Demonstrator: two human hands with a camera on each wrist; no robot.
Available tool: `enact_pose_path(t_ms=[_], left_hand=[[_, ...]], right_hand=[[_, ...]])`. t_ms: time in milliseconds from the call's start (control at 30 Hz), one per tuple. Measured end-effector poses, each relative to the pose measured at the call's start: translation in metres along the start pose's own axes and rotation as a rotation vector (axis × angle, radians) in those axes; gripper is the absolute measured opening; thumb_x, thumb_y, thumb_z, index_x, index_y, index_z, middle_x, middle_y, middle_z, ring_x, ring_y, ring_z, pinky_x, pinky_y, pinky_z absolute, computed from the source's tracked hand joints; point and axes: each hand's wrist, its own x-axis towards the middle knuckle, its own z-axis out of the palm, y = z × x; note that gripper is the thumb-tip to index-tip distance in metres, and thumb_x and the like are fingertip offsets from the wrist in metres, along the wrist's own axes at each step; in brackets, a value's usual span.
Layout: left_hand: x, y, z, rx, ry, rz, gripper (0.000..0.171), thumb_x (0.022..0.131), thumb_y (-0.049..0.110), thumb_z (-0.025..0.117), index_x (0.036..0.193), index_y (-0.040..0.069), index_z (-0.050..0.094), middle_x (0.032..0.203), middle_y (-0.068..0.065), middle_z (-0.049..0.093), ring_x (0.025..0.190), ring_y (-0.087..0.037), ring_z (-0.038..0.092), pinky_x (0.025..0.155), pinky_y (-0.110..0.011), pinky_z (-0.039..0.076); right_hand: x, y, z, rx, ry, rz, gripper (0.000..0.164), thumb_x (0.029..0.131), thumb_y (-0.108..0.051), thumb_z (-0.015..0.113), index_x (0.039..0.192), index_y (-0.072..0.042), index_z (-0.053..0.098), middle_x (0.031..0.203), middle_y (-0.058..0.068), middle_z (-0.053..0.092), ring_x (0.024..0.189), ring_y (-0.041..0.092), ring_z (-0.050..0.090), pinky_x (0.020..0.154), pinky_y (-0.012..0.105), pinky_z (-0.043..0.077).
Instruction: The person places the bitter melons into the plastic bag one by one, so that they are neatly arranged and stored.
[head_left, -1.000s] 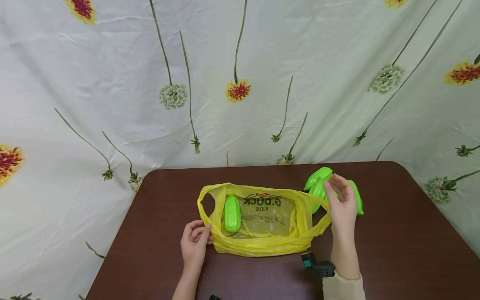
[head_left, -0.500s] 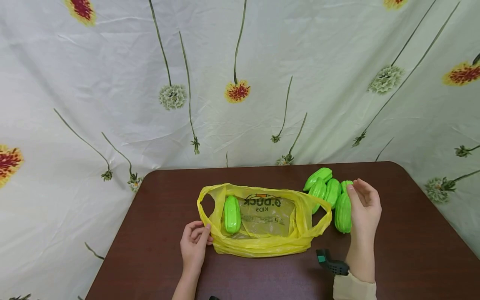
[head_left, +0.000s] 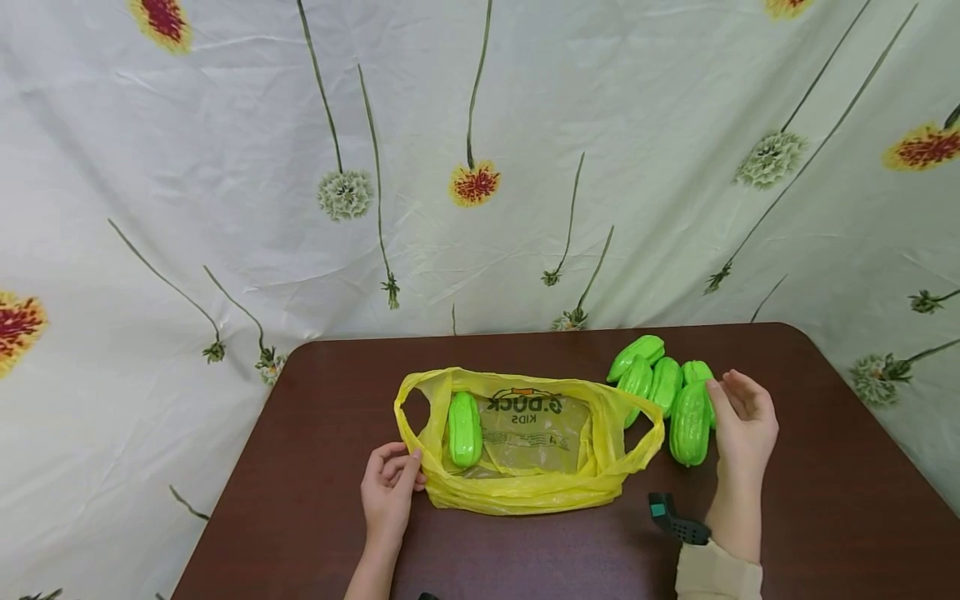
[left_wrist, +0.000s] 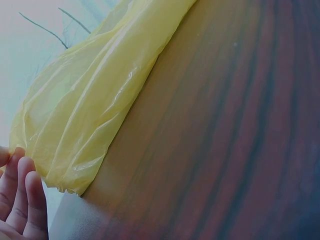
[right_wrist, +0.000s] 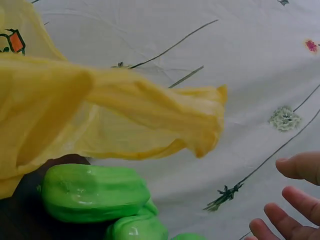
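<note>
Pale cloth [head_left: 660, 92] printed with long-stemmed flowers hangs behind a dark reddish-brown table [head_left: 322, 433], whose back corners are rounded. Left of the table's centre begins a yellow plastic bag [head_left: 525, 496], its mouth gaping upward and its left handle [head_left: 408, 382] spread in a loop. Just inside that end lies a ridged green gourd [head_left: 465, 429], lengthwise from back to front; to its right, dark lettering reads mirrored on the bag's far wall. Further right, the right handle [head_left: 647, 452] sticks out towards a cluster of loose green gourds [head_left: 665, 387] and partly covers one of them. Five show there, close together between the bag and the table's right edge: one lies near the back edge, and the front one [head_left: 688, 429] reaches furthest towards the near edge.

At the bag's left end, the left hand [head_left: 386, 492] has its fingers bent and pinches the yellow plastic near the rim between thumb and fingertips. Over on the right, the right hand [head_left: 746, 425] hovers just beside the cluster, thumb and fingers apart and gently bent, with nothing between them; the right wrist view shows a gap between its fingertips and the gourds. Below it are a black wrist device [head_left: 678, 523] and a cream sleeve [head_left: 718, 573].
</note>
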Motion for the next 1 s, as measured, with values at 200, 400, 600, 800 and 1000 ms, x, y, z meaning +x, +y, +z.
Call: enact_pose_path(t_ms=[200, 400, 600, 800, 1000], left_hand=[[0.0, 0.001, 0.0, 0.001, 0.001, -0.016, 0.024, 0.088, 0.004, 0.065, 0.107, -0.005, 0.052, 0.071, -0.003, 0.064, 0.052, -0.014, 0.056, 0.049, -0.023, 0.052], [0.0, 0.004, 0.001, -0.002, -0.001, -0.017, 0.024, 0.088, 0.003, 0.064, 0.107, -0.004, 0.052, 0.071, -0.002, 0.064, 0.052, -0.014, 0.056, 0.049, -0.023, 0.052], [0.0, 0.002, 0.0, -0.005, -0.006, -0.021, 0.024, 0.089, 0.004, 0.064, 0.107, -0.004, 0.052, 0.071, -0.003, 0.064, 0.052, -0.014, 0.056, 0.049, -0.023, 0.052], [-0.001, 0.003, 0.0, -0.003, -0.007, -0.016, 0.025, 0.089, 0.005, 0.065, 0.107, -0.006, 0.051, 0.071, -0.003, 0.064, 0.052, -0.014, 0.056, 0.05, -0.023, 0.052], [0.0, 0.002, 0.0, 0.007, 0.0, -0.021, 0.025, 0.088, 0.006, 0.065, 0.107, -0.005, 0.052, 0.072, -0.005, 0.064, 0.052, -0.014, 0.057, 0.05, -0.024, 0.052]], right_hand=[[0.005, 0.013, -0.005, -0.041, 0.014, 0.03, 0.031, 0.083, -0.017, 0.073, 0.112, -0.013, 0.061, 0.107, -0.003, 0.059, 0.103, 0.011, 0.055, 0.078, 0.012, 0.044], [0.025, 0.049, -0.015, -0.133, 0.0, 0.059, 0.044, 0.08, -0.029, 0.075, 0.119, -0.014, 0.06, 0.111, -0.006, 0.059, 0.102, 0.006, 0.054, 0.076, 0.013, 0.044], [0.049, 0.092, -0.025, -0.179, 0.027, 0.113, 0.05, 0.075, -0.032, 0.08, 0.12, -0.02, 0.062, 0.121, -0.002, 0.057, 0.111, 0.012, 0.052, 0.084, 0.021, 0.043], [0.043, 0.09, -0.023, -0.287, 0.0, 0.103, 0.045, 0.077, -0.028, 0.079, 0.119, -0.022, 0.062, 0.116, -0.007, 0.056, 0.109, 0.01, 0.053, 0.075, 0.015, 0.042], [0.041, 0.092, -0.022, -0.293, -0.007, 0.113, 0.045, 0.078, -0.031, 0.077, 0.119, -0.021, 0.062, 0.118, -0.004, 0.056, 0.112, 0.012, 0.053, 0.08, 0.018, 0.042]])
